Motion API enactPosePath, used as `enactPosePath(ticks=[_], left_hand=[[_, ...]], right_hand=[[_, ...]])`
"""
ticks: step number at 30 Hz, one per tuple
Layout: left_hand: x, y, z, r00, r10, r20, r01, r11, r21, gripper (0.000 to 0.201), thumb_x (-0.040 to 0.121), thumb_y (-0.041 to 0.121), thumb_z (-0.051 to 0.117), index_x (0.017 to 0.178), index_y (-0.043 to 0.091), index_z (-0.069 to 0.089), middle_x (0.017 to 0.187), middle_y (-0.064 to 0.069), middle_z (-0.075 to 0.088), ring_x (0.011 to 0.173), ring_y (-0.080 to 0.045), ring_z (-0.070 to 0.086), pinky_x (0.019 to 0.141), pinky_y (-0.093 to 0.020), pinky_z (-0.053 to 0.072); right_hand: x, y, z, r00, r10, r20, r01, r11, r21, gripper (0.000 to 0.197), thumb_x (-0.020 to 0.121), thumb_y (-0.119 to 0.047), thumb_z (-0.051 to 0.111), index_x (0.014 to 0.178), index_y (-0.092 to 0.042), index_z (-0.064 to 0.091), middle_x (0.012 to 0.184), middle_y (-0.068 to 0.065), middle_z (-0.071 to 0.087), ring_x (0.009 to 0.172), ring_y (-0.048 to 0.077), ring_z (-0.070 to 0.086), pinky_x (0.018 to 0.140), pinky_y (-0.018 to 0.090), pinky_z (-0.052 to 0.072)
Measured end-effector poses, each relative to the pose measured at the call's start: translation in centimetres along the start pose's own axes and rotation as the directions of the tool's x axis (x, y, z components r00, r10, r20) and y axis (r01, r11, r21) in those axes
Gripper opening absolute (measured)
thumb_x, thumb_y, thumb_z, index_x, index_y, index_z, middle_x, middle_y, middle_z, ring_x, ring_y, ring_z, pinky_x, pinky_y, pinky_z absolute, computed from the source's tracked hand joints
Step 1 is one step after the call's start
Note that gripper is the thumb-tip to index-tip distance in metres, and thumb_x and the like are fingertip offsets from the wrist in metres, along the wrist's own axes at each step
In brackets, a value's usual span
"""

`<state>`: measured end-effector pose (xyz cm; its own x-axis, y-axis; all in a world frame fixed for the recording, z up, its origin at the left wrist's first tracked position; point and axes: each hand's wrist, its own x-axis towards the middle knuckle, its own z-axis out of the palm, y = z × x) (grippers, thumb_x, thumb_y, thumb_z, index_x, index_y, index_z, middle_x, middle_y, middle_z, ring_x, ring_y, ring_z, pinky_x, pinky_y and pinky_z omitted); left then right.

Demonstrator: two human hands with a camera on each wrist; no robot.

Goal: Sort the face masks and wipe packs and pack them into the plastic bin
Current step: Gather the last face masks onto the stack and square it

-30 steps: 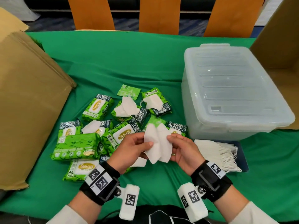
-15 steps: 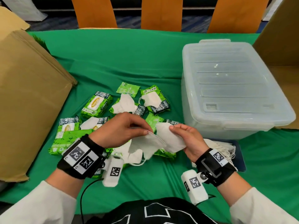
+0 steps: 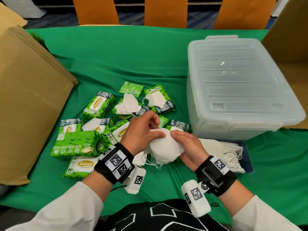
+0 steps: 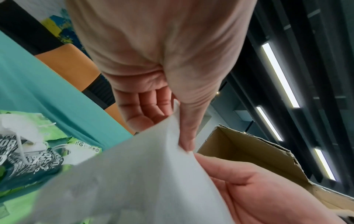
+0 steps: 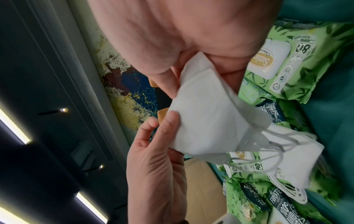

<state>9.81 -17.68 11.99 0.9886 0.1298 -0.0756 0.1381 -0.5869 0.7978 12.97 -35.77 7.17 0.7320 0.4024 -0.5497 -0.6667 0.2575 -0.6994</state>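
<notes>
A small bundle of white face masks (image 3: 164,148) hangs low over the green cloth, held between both hands, ear loops dangling below. My left hand (image 3: 158,129) comes over the top and pinches the masks (image 4: 134,174) with thumb and fingers. My right hand (image 3: 176,139) grips the same masks (image 5: 206,118) from the right side. Several green wipe packs (image 3: 75,144) lie scattered to the left and behind, a few loose masks (image 3: 128,105) on them. The clear plastic bin (image 3: 233,84) stands at the right, lid on.
A stack of masks (image 3: 221,150) lies on a dark blue board in front of the bin. A flat cardboard sheet (image 3: 28,100) leans at the left. An open cardboard box (image 3: 286,30) stands behind the bin. Orange chair backs (image 3: 165,12) line the far edge.
The masks were held upright and fanned between both hands; my left hand turned palm down over them and the hands closed together, pressing the masks into one bundle lower down.
</notes>
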Motion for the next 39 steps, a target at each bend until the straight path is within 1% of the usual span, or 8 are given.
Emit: enactPosePath(ticks=[4, 10, 14, 17, 21, 27, 35, 39], left_hand=[[-0.3, -0.4, 0.3, 0.997, -0.031, -0.073, 0.024, 0.995, -0.097, 0.040, 0.066, 0.019, 0.094, 0.085, 0.023, 0.059, 0.077, 0.002, 0.068, 0.065, -0.005, 0.056, 0.063, -0.018, 0.046], [-0.6, -1.5, 1.0, 0.988, -0.106, -0.109, 0.077, 0.967, -0.241, 0.044, 0.064, 0.022, 0.096, 0.085, 0.026, 0.057, 0.081, -0.003, 0.066, 0.073, -0.020, 0.060, 0.074, -0.046, 0.054], [-1.2, -2.6, 1.0, 0.971, -0.185, -0.152, 0.129, 0.940, -0.316, 0.049, 0.067, 0.028, 0.095, 0.104, 0.030, 0.062, 0.096, 0.002, 0.068, 0.084, -0.022, 0.065, 0.077, -0.037, 0.056], [-1.8, -3.4, 0.8, 0.947, -0.321, 0.014, 0.284, 0.816, -0.504, 0.041, 0.080, 0.022, 0.086, 0.118, 0.021, 0.070, 0.110, -0.005, 0.074, 0.102, -0.024, 0.070, 0.090, -0.039, 0.059], [-3.0, -4.1, 1.2, 0.945, -0.304, 0.117, 0.316, 0.766, -0.560, 0.016, 0.085, 0.008, 0.079, 0.098, 0.000, 0.076, 0.098, -0.018, 0.077, 0.091, -0.027, 0.071, 0.089, -0.045, 0.058], [-3.3, -4.7, 1.3, 0.944, -0.328, 0.013, 0.283, 0.791, -0.543, 0.013, 0.077, 0.004, 0.086, 0.079, 0.006, 0.073, 0.086, -0.024, 0.072, 0.077, -0.019, 0.067, 0.076, -0.035, 0.056], [-3.6, -4.4, 1.1, 0.944, -0.328, 0.032, 0.284, 0.762, -0.583, 0.018, 0.076, -0.004, 0.083, 0.076, 0.006, 0.068, 0.064, 0.002, 0.066, 0.061, -0.008, 0.061, 0.062, -0.021, 0.055], [-3.6, -4.8, 1.1, 0.941, -0.337, 0.040, 0.294, 0.752, -0.590, 0.020, 0.075, -0.002, 0.085, 0.074, 0.007, 0.067, 0.067, 0.000, 0.065, 0.065, -0.012, 0.061, 0.064, -0.026, 0.055]], right_hand=[[0.1, 0.1, -0.1, 0.999, 0.027, -0.027, -0.025, 0.998, 0.058, 0.018, 0.097, -0.006, 0.060, 0.110, 0.001, 0.070, 0.101, 0.016, 0.071, 0.084, 0.025, 0.069, 0.065, 0.032, 0.058], [-0.7, 0.1, 0.6, 0.996, 0.017, 0.086, -0.023, 0.998, 0.066, 0.032, 0.099, -0.018, 0.060, 0.119, 0.005, 0.069, 0.115, 0.027, 0.071, 0.099, 0.031, 0.069, 0.083, 0.040, 0.057], [-0.9, 0.4, 0.9, 0.982, -0.073, 0.173, 0.078, 0.997, -0.021, 0.027, 0.091, 0.000, 0.062, 0.117, -0.001, 0.069, 0.112, 0.021, 0.073, 0.096, 0.027, 0.072, 0.080, 0.034, 0.061], [-0.6, 0.6, 0.9, 0.981, -0.115, 0.159, 0.118, 0.993, -0.010, 0.033, 0.089, 0.002, 0.063, 0.122, 0.000, 0.065, 0.114, 0.019, 0.073, 0.098, 0.026, 0.071, 0.082, 0.036, 0.061], [-0.2, 0.9, 1.1, 0.983, -0.142, 0.116, 0.145, 0.989, -0.014, 0.030, 0.091, 0.006, 0.062, 0.119, -0.005, 0.063, 0.105, 0.013, 0.075, 0.091, 0.023, 0.071, 0.080, 0.036, 0.061], [-0.3, 1.2, 0.9, 0.974, -0.226, 0.009, 0.224, 0.957, -0.183, 0.010, 0.083, 0.004, 0.075, 0.088, -0.004, 0.072, 0.088, 0.012, 0.075, 0.077, 0.020, 0.070, 0.067, 0.029, 0.058], [-0.1, 1.2, 0.7, 0.983, -0.172, -0.064, 0.162, 0.976, -0.147, 0.006, 0.083, 0.003, 0.075, 0.088, 0.005, 0.074, 0.087, 0.018, 0.075, 0.074, 0.024, 0.072, 0.062, 0.031, 0.059], [-0.2, 1.3, 0.9, 0.986, -0.153, -0.061, 0.144, 0.981, -0.132, 0.007, 0.087, 0.002, 0.072, 0.093, 0.006, 0.074, 0.091, 0.019, 0.076, 0.076, 0.023, 0.072, 0.063, 0.031, 0.059]])
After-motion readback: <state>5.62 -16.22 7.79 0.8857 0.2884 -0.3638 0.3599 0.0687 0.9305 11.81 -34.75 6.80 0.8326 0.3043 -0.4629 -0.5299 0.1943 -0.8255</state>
